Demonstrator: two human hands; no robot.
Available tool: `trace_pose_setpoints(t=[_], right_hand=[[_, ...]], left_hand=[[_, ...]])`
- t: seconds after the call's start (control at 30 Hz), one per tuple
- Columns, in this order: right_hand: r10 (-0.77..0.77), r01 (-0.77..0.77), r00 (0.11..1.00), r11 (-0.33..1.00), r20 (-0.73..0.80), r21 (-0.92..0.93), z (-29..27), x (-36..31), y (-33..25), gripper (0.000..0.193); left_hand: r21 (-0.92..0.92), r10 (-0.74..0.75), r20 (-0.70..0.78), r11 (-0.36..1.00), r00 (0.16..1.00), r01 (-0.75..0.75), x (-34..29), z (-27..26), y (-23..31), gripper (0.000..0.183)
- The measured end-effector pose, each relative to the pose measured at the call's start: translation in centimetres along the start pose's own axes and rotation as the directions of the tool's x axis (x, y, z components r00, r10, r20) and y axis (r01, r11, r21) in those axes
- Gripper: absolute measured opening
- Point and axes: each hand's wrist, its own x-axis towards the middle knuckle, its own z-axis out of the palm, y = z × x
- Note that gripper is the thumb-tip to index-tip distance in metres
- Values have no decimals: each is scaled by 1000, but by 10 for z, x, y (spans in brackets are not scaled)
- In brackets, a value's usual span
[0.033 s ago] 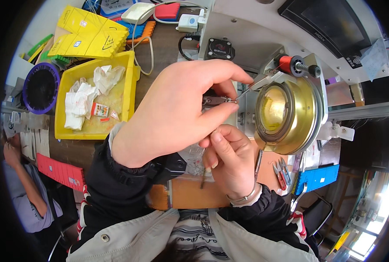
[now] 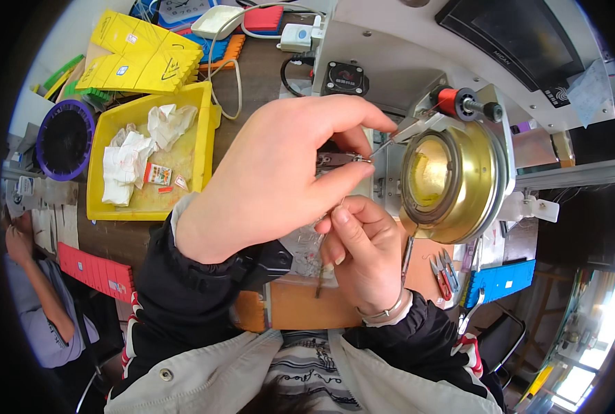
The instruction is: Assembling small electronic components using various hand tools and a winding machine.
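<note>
My left hand point(image 2: 273, 169) arches over a small metal clamp point(image 2: 335, 160) beside the winding machine. Its thumb and a bent finger close around the clamp's tip; its forefinger reaches to a thin metal rod point(image 2: 383, 148). Below it, my right hand point(image 2: 366, 252) has thumb and forefinger pressed together, and whatever thin thing they pinch is mostly hidden. Just right of the hands stands a round gold-coloured drum point(image 2: 473, 186) with a ringed opening. Above the drum, a spool of red thread point(image 2: 448, 101) sits on a spindle. My left palm hides part of the clamp.
A yellow tray point(image 2: 211, 138) with crumpled tissues stands at left, near yellow slotted boards point(image 2: 149, 52). Small thread snips point(image 2: 447, 269) lie at right beside a blue slotted board point(image 2: 504, 281). The machine's screen point(image 2: 507, 38) is at upper right. Another person's arm point(image 2: 45, 290) shows at far left.
Both hands keep the same pose. Hands, drum and spool appear very slightly further left in the picture.
</note>
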Motion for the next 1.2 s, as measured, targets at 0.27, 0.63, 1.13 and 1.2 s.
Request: trace_pose_setpoints(t=[0.27,0.63,1.13,1.2], right_hand=[[-14,29,995,987,-97,156,11,10,-2,21],[106,-91,990,984,-93,153,12,3,-9,22],[91,-89,996,992,-11,84,3,3,-13,21],[102,-105,993,993,52,52,-3,0,-12,20]], left_hand=[[-44,6,-136,999,991,-12,-2,-5,4,34],[-121,30,-26,992,999,-33,64,17,13,22],[51,185,-16,982,983,-184,59,10,-11,25],[149,262,1,954,965,-259,60,11,-10,28]])
